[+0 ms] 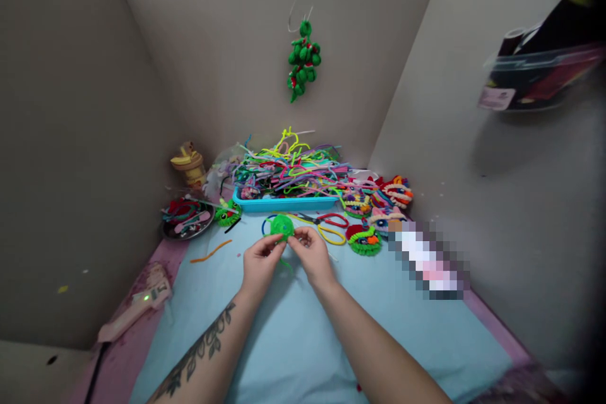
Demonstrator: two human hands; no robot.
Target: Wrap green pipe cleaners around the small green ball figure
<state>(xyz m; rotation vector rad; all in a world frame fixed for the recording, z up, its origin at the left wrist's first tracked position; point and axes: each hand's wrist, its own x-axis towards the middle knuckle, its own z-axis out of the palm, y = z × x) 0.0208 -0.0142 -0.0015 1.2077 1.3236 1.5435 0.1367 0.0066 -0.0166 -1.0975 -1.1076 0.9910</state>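
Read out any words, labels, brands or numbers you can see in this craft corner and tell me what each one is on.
No text here can be read.
Pale label on the clear plastic bin at upper right: too blurred to read.
Yellow pot at the back left: no legible marking.
Pink glue gun: no legible brand.
Pixelated patch on the table: nothing legible.

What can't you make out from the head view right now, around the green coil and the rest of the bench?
- Green coil: its near side is hidden by the fingertips of the left hand and right hand.
- Pixelated patch: blurred out, contents unreadable.
- Blue tray: its inside is buried under the pipe-cleaner pile.
- Clear box: soft and cut off toward the dark right edge.
- Pink tool: its cord leaves the bottom edge.
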